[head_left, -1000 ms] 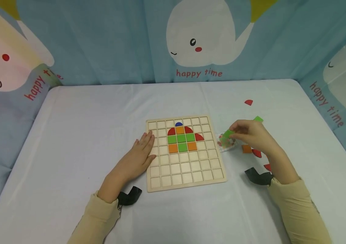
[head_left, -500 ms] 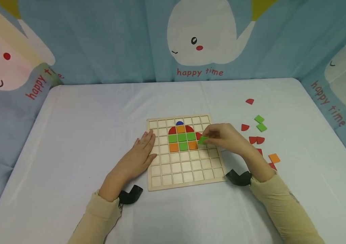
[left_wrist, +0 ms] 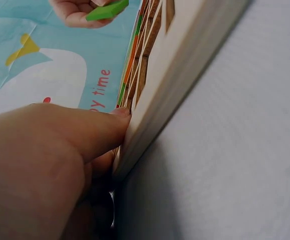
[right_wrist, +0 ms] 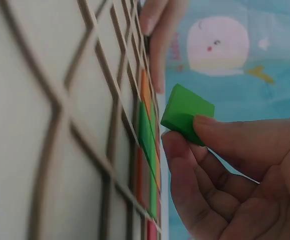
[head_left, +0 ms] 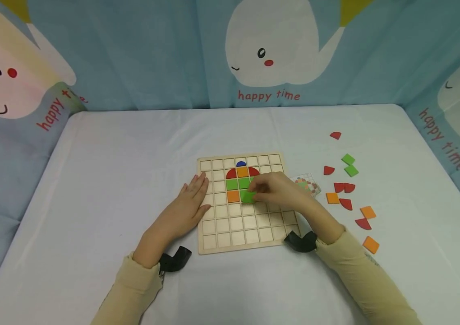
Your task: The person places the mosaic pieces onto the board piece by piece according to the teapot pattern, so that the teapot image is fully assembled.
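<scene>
My right hand (head_left: pixel 280 192) pinches a green square tile (right_wrist: pixel 182 107) between thumb and fingers, held over the wooden grid board (head_left: pixel 223 225). In the right wrist view the tile stands off the board's surface, tilted. My left hand (head_left: pixel 187 207) lies on the board's left edge with fingers stretched out and the thumb (left_wrist: pixel 104 127) against the rim. On the board sit a blue half-round tile (head_left: pixel 241 164), red quarter-round tiles (head_left: pixel 231 174), orange squares (head_left: pixel 233 196) and green squares (head_left: pixel 232 184). My right hand hides some of them.
Right of the board lies a printed pattern card (head_left: pixel 307 183), partly behind my right forearm. Beyond it are scattered red pieces (head_left: pixel 335 135), green squares (head_left: pixel 351 170) and orange squares (head_left: pixel 370 244) on the white tablecloth (head_left: pixel 132 149). A blue whale-print curtain (head_left: pixel 153 54) surrounds the table.
My right hand has carried the green tile left from beside the board to over its coloured tiles, uncovering the card and loose pieces. My left hand has stayed on the edge.
</scene>
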Action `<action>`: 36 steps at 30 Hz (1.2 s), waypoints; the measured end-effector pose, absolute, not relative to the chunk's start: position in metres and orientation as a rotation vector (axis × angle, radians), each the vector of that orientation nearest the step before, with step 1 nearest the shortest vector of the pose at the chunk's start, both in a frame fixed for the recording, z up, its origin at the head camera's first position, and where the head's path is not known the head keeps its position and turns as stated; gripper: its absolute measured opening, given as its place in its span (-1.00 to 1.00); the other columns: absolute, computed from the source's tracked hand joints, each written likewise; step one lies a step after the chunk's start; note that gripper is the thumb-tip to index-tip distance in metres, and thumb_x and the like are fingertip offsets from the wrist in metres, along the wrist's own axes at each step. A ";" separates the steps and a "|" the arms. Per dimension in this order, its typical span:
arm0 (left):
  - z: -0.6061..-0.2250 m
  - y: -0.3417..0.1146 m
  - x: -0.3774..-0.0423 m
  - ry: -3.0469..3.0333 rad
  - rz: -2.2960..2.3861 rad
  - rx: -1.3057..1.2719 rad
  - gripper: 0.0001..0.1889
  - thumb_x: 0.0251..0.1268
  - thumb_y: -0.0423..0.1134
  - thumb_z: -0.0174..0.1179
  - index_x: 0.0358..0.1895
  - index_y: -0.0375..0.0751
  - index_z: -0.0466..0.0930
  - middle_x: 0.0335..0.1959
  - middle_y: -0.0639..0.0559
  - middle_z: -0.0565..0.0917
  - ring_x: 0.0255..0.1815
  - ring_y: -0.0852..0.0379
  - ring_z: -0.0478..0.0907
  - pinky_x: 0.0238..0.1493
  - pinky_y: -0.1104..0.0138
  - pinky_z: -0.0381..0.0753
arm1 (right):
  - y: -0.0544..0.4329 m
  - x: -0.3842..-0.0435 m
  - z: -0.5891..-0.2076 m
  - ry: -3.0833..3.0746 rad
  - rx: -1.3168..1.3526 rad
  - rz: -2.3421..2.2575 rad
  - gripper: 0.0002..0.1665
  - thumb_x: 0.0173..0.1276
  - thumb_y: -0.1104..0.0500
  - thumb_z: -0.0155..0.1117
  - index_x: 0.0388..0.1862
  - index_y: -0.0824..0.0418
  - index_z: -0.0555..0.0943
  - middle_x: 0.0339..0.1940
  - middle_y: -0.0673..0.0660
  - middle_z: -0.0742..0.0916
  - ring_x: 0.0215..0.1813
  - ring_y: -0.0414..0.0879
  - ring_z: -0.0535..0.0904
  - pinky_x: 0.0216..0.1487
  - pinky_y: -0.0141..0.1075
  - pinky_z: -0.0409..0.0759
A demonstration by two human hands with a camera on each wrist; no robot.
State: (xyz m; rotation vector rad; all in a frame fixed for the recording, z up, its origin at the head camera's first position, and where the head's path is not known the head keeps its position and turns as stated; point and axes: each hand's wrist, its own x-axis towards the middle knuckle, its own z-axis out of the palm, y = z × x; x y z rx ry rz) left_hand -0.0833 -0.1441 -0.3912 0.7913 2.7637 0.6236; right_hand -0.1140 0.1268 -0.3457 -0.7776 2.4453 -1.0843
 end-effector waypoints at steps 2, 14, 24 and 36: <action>-0.390 -0.144 -0.083 2.762 0.625 0.788 -0.33 0.46 -0.15 -0.02 0.43 -0.46 -0.05 0.50 -0.24 -0.12 0.50 -0.15 -0.20 0.41 -0.04 -0.09 | 0.120 -0.114 -0.349 2.416 -0.790 -1.087 -0.91 0.20 0.35 0.33 -0.29 0.27 0.67 -0.35 0.04 0.71 -0.32 -0.16 0.58 -0.21 -0.30 0.58; -0.388 -0.141 -0.086 2.755 0.621 0.785 -0.33 0.45 -0.15 -0.03 0.43 -0.46 -0.04 0.50 -0.23 -0.11 0.50 -0.14 -0.20 0.41 -0.03 -0.09 | 0.101 -0.113 -0.355 2.389 -0.740 -1.064 -0.94 0.12 0.31 0.42 -0.43 0.22 0.68 -0.50 -0.04 0.68 -0.43 -0.22 0.54 -0.34 -0.37 0.56; -0.393 -0.146 -0.083 2.771 0.621 0.774 -0.34 0.46 -0.16 -0.03 0.44 -0.46 -0.05 0.50 -0.23 -0.11 0.50 -0.15 -0.20 0.41 -0.05 -0.10 | 0.093 -0.112 -0.359 2.428 -0.754 -1.023 -0.91 0.09 0.23 0.46 -0.51 0.14 0.68 -0.57 -0.11 0.66 -0.47 -0.27 0.52 -0.38 -0.40 0.53; -0.392 -0.144 -0.084 2.767 0.634 0.798 -0.34 0.46 -0.17 -0.03 0.43 -0.47 -0.04 0.50 -0.25 -0.09 0.49 -0.17 -0.19 0.40 -0.06 -0.08 | 0.093 -0.110 -0.357 2.443 -0.713 -1.009 -0.93 0.10 0.24 0.45 -0.50 0.12 0.70 -0.55 -0.13 0.68 -0.44 -0.27 0.55 -0.35 -0.39 0.54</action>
